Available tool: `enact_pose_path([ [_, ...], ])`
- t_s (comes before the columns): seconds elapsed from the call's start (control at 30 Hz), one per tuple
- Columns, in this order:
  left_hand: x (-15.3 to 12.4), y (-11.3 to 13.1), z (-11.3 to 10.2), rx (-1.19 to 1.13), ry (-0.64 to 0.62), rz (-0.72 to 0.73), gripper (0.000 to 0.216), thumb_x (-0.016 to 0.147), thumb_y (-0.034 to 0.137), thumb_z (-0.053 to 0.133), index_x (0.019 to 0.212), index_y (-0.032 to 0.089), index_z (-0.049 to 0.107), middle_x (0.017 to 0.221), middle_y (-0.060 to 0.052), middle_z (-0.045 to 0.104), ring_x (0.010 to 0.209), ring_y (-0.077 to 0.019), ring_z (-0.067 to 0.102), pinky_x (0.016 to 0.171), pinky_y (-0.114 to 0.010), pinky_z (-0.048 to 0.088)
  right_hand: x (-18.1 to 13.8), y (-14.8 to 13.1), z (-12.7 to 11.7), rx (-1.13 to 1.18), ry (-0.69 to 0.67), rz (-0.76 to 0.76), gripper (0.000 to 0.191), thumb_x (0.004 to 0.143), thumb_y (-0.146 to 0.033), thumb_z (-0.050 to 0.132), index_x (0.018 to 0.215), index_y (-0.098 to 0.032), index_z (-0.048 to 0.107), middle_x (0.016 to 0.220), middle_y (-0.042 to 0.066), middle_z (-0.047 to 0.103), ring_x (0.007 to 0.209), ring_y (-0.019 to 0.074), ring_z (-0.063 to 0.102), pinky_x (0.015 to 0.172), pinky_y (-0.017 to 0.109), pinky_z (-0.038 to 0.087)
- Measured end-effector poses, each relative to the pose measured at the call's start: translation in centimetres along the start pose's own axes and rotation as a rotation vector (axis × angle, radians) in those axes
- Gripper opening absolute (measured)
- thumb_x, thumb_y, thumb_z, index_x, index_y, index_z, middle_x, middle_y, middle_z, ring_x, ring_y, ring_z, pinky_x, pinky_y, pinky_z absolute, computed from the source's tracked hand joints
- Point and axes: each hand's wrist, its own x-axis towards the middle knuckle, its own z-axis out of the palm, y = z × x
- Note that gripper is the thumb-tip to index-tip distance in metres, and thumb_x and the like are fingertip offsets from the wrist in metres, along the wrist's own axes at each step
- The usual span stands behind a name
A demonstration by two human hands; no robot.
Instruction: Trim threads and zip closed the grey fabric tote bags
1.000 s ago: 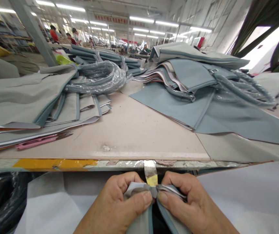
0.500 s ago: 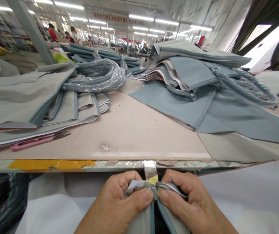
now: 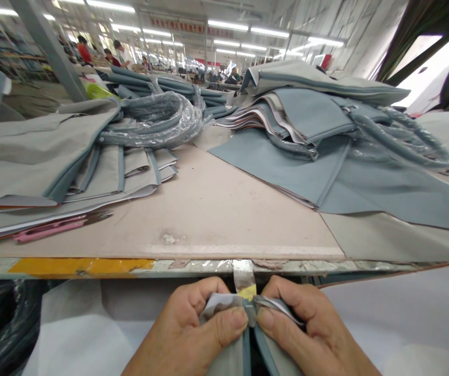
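Head view: I see left hand (image 3: 195, 325) and right hand (image 3: 306, 325), each grip pinched narrow on blue-edged grey fabric (image 3: 228, 359) just beside the worktop (image 3: 216, 209); uneven thumb pressure could let it slip.

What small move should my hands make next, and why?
Perhaps ease the left hand and right hand slightly closer together: each pinches grey fabric, and a narrow blue-grey piece shows in the gap between them, just below the yellow-tipped strip at the table edge.
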Motion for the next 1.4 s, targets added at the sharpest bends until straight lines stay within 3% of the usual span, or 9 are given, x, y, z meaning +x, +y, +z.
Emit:
enact_pose_path([
  [0.2,-0.41,0.51,0.27,0.048,0.045,-0.018,0.045,0.069,0.053,0.079,0.076,0.019,0.05,0.061,0.006,0.046,0.057,-0.0082,0.035,0.055,-0.02,0.029,-0.13,0.13,-0.33,-0.07,-0.057,0.011,0.026,0.092,-0.037,0.051,0.076,-0.017,0.056,0.069,-0.001,0.054,0.066,0.0108,0.047,0.058,0.02,0.035],
  [0.3,-0.46,0.68,0.34,0.103,0.091,0.061,0.034,0.067,0.043,0.078,0.078,0.02,0.055,0.069,0.004,0.053,0.058,-0.0086,0.037,0.054,-0.02,0.03,-0.08,0.04,-0.42,-0.101,-0.021,-0.048,0.022,0.09,-0.03,0.052,0.072,-0.017,0.056,0.064,-0.004,0.051,0.06,0.0086,0.046,0.055,0.019,0.034],
  [0.43,-0.46,0.76,0.34,0.125,0.058,0.085,0.026,0.067,0.033,0.076,0.084,0.02,0.062,0.08,0.001,0.061,0.062,-0.0098,0.043,0.059,-0.02,0.035,-0.11,0.24,-0.34,-0.178,0.053,-0.176,0.016,0.089,-0.023,0.055,0.075,-0.019,0.062,0.065,-0.005,0.057,0.059,0.0075,0.052,0.057,0.017,0.037],
  [0.77,-0.96,0.4,0.44,-0.04,0.05,-0.059,0.042,0.066,0.046,0.085,0.091,0.021,0.062,0.068,0.002,0.059,0.06,-0.0086,0.044,0.058,-0.02,0.032,-0.48,0.63,-0.24,-0.252,0.069,-0.21,0.013,0.09,-0.022,0.056,0.079,-0.02,0.062,0.068,-0.004,0.061,0.061,0.0079,0.056,0.059,0.018,0.039],
  [1.2,-0.63,-0.15,0.26,-0.062,0.072,0.009,0.043,0.064,0.043,0.088,0.089,0.019,0.064,0.074,0.0,0.063,0.065,-0.0096,0.048,0.063,-0.02,0.034,-0.25,0.44,-0.26,-0.241,0.082,-0.227,0.013,0.091,-0.022,0.056,0.08,-0.02,0.063,0.069,-0.004,0.062,0.062,0.0086,0.057,0.06,0.018,0.041],
  [1.4,-0.8,-0.02,0.29,-0.067,0.059,-0.033,0.045,0.063,0.045,0.087,0.092,0.019,0.063,0.077,-0.001,0.065,0.066,-0.0111,0.052,0.064,-0.022,0.037,-0.43,0.33,-0.32,-0.235,0.084,-0.211,0.013,0.091,-0.021,0.057,0.08,-0.02,0.064,0.07,-0.004,0.063,0.063,0.0086,0.058,0.061,0.018,0.042],
])
